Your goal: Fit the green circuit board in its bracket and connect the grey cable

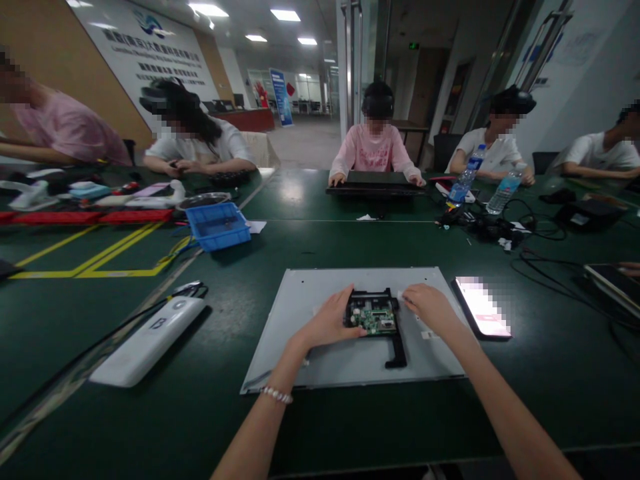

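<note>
A grey metal display panel lies flat on the dark green table. On its middle sits a black plastic bracket that carries a green circuit board. My left hand grips the bracket's left side, its thumb at the lower edge and its fingers along the upper left. My right hand is at the bracket's right side with its fingers curled together. Whatever is between those fingertips is too small to make out. White labels lie on the panel below the right hand.
A phone with a lit screen lies right of the panel. A white power bank with cables is on the left, a blue basket behind it. Bottles and tangled cables are at back right. Several people sit across the table.
</note>
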`<state>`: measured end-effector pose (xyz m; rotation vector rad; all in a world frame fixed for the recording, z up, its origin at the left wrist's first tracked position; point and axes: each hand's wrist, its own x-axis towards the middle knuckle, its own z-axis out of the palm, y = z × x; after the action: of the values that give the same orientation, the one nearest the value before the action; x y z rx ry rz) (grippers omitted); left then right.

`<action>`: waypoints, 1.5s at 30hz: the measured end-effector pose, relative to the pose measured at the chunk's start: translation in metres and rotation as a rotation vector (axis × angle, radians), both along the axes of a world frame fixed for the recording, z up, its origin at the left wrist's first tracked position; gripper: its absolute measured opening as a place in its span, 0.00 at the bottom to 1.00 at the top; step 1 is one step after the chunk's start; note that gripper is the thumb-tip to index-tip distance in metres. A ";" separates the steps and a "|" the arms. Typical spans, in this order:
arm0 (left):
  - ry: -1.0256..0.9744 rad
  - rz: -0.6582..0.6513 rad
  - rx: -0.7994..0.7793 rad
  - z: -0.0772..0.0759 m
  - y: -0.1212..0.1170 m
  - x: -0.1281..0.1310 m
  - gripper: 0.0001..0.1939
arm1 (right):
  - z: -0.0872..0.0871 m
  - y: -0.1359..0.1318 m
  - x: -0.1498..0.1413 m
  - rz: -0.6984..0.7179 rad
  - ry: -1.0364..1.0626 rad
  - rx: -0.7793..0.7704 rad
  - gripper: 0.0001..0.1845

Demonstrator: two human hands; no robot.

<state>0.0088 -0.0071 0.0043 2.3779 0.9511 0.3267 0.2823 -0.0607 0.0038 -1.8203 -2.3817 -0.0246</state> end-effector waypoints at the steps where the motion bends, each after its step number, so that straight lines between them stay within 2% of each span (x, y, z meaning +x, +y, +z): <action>1: -0.001 -0.003 0.002 -0.001 0.000 0.000 0.52 | -0.001 0.001 -0.001 -0.003 -0.024 0.000 0.10; 6: -0.002 -0.010 0.006 -0.002 0.001 -0.001 0.53 | -0.003 0.003 -0.002 -0.033 -0.043 0.020 0.11; 10: -0.013 -0.004 0.004 -0.002 0.001 0.000 0.53 | 0.004 0.011 -0.009 -0.103 0.121 0.094 0.13; 15: -0.036 0.003 0.008 -0.001 -0.001 0.001 0.53 | 0.012 0.032 -0.042 -0.018 0.224 0.071 0.14; 19: -0.020 -0.001 0.006 -0.001 -0.001 0.001 0.53 | 0.010 0.044 -0.070 0.023 0.220 0.060 0.14; 23: -0.038 0.004 0.021 -0.006 0.000 0.001 0.54 | 0.005 0.046 -0.085 0.039 0.206 -0.007 0.14; 28: -0.047 -0.004 0.023 -0.009 0.001 0.000 0.55 | 0.000 0.044 -0.087 0.031 0.247 -0.030 0.15; 34: -0.036 0.000 0.017 -0.005 -0.001 0.001 0.55 | -0.001 0.044 -0.087 0.017 0.285 -0.028 0.15; 45: -0.033 -0.003 0.028 -0.002 -0.001 0.000 0.54 | 0.003 0.042 -0.089 0.025 0.188 0.002 0.14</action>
<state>0.0092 -0.0082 0.0023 2.3918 0.9337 0.3796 0.1933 -0.0191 0.0065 -1.7094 -2.2731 0.1405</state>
